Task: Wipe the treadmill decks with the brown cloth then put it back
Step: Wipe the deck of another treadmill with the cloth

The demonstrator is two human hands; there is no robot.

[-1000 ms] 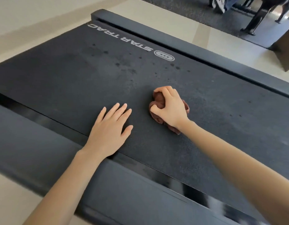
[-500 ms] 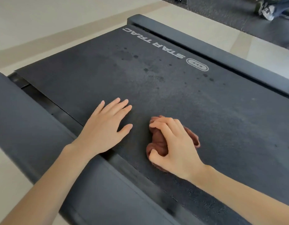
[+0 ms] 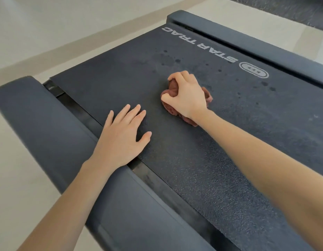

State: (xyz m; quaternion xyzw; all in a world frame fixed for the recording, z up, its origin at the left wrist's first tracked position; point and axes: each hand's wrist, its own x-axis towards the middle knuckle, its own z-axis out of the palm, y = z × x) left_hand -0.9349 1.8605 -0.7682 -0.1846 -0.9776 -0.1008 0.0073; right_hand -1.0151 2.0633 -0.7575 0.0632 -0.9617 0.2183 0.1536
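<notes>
Right fingers point(image 3: 177, 77) clench brown cloth point(image 3: 172, 88) on belt point(image 3: 229, 142) — left fingers point(image 3: 126, 113) splayed flat, side rail point(image 3: 48, 124) beside.

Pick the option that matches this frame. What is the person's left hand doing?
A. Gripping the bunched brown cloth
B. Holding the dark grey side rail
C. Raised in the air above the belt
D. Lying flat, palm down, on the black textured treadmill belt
D: the left hand lies open with its fingers spread on the black textured treadmill belt, while the right hand clutches the bunched brown cloth.
</notes>
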